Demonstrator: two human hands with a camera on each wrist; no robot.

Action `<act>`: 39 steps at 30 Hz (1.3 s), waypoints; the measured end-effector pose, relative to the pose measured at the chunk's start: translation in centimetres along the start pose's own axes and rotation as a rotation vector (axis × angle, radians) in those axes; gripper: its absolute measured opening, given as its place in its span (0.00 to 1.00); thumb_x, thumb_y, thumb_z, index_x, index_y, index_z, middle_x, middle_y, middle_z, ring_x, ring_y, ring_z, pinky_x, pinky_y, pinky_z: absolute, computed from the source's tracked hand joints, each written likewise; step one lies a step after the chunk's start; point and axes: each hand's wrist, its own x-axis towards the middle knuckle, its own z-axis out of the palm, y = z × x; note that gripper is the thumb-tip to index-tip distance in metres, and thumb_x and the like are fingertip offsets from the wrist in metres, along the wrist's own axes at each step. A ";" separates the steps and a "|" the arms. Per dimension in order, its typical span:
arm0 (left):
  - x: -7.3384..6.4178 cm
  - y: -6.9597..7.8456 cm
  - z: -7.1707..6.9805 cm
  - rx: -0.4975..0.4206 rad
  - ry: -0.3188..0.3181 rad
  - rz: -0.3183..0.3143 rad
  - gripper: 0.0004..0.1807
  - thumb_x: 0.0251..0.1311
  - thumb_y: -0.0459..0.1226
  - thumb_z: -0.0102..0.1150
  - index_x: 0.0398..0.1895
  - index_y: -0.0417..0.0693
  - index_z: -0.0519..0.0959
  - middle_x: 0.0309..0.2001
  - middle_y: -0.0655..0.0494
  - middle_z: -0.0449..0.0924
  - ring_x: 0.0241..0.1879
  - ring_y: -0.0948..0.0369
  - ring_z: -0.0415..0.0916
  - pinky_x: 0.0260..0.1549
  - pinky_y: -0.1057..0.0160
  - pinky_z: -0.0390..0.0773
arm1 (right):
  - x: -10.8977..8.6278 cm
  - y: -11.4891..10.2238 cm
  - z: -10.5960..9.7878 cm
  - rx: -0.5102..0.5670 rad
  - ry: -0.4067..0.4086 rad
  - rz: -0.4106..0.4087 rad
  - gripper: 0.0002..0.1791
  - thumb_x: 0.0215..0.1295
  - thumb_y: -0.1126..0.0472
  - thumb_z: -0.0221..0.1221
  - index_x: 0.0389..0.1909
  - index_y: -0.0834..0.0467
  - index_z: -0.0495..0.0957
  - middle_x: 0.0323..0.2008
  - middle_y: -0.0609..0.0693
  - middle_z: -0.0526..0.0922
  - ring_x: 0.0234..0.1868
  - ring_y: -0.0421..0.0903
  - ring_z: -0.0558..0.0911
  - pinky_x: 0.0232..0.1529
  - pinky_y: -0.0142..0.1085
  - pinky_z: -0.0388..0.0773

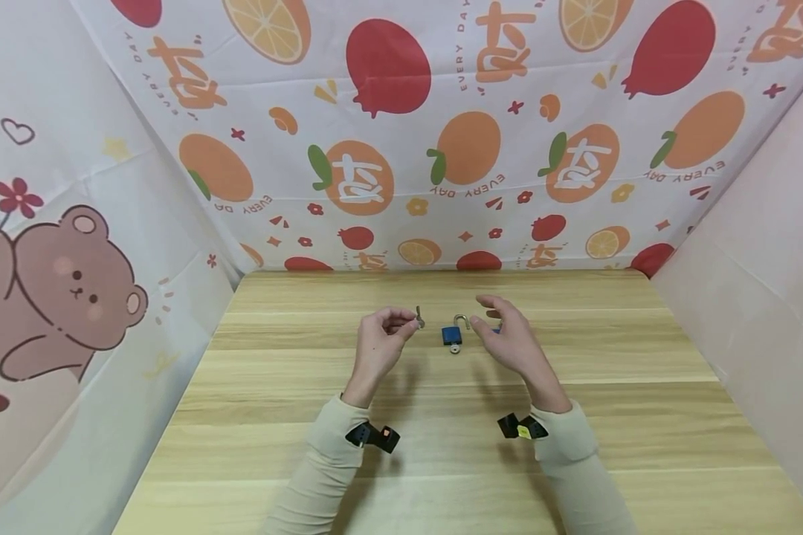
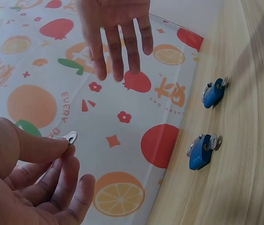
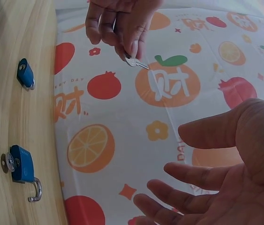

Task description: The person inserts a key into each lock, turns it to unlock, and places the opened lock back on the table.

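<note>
Between thumb and forefinger my left hand (image 1: 381, 343) pinches a small silver key (image 3: 132, 61), raised above the table. A blue padlock (image 1: 451, 336) lies between the hands, its shackle swung out and a key (image 1: 455, 348) in its base. My right hand (image 1: 511, 343) is held up with fingers spread and nothing in its grasp. Part of another blue padlock (image 1: 497, 331) peeks out behind it. The left wrist view has two blue padlocks, one nearer (image 2: 200, 155) and one farther (image 2: 214, 97). In the right wrist view, one padlock (image 3: 25, 75) has its keyhole showing.
The wooden table (image 1: 442, 461) lies under both hands. A fruit-printed cloth (image 1: 408, 148) hangs along its back edge. Pale cloths stand at the left and right sides, the left one printed with a bear (image 1: 73, 282). A black strap with a small camera sits on each wrist.
</note>
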 end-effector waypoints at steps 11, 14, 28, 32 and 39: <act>0.0 0.1 0.6 -0.013 -0.001 -0.003 0.04 0.61 0.34 0.69 0.38 0.44 0.87 0.37 0.46 0.89 0.35 0.59 0.83 0.36 0.68 0.80 | 0.2 -0.2 0.4 0.037 0.014 -0.013 0.25 0.75 0.56 0.56 0.69 0.59 0.71 0.68 0.59 0.74 0.68 0.60 0.73 0.67 0.57 0.72; 0.0 0.2 0.8 -0.014 0.002 -0.012 0.04 0.61 0.34 0.69 0.37 0.44 0.87 0.36 0.46 0.88 0.34 0.61 0.82 0.34 0.68 0.78 | 0.2 -0.3 0.5 0.036 0.018 -0.017 0.24 0.75 0.56 0.56 0.69 0.59 0.71 0.68 0.59 0.75 0.67 0.60 0.74 0.66 0.57 0.73; 0.3 0.6 1.1 -0.069 0.002 -0.043 0.04 0.60 0.33 0.70 0.38 0.44 0.87 0.36 0.46 0.88 0.32 0.63 0.81 0.32 0.69 0.78 | 0.4 -0.7 1.0 0.055 0.036 -0.041 0.20 0.75 0.60 0.56 0.65 0.58 0.75 0.60 0.58 0.81 0.61 0.56 0.79 0.60 0.53 0.78; 0.4 0.6 1.1 -0.085 -0.007 -0.056 0.05 0.60 0.34 0.71 0.37 0.43 0.87 0.36 0.47 0.88 0.33 0.64 0.81 0.34 0.69 0.79 | 0.5 -0.9 1.2 0.075 0.037 -0.045 0.19 0.75 0.60 0.57 0.64 0.58 0.76 0.59 0.59 0.82 0.59 0.55 0.81 0.59 0.53 0.79; 0.4 0.8 1.3 -0.085 -0.018 -0.057 0.05 0.59 0.34 0.72 0.37 0.43 0.87 0.37 0.47 0.88 0.34 0.63 0.81 0.34 0.67 0.79 | 0.6 -0.9 1.7 0.111 0.002 -0.053 0.18 0.75 0.58 0.57 0.62 0.56 0.78 0.55 0.57 0.84 0.56 0.54 0.82 0.60 0.52 0.79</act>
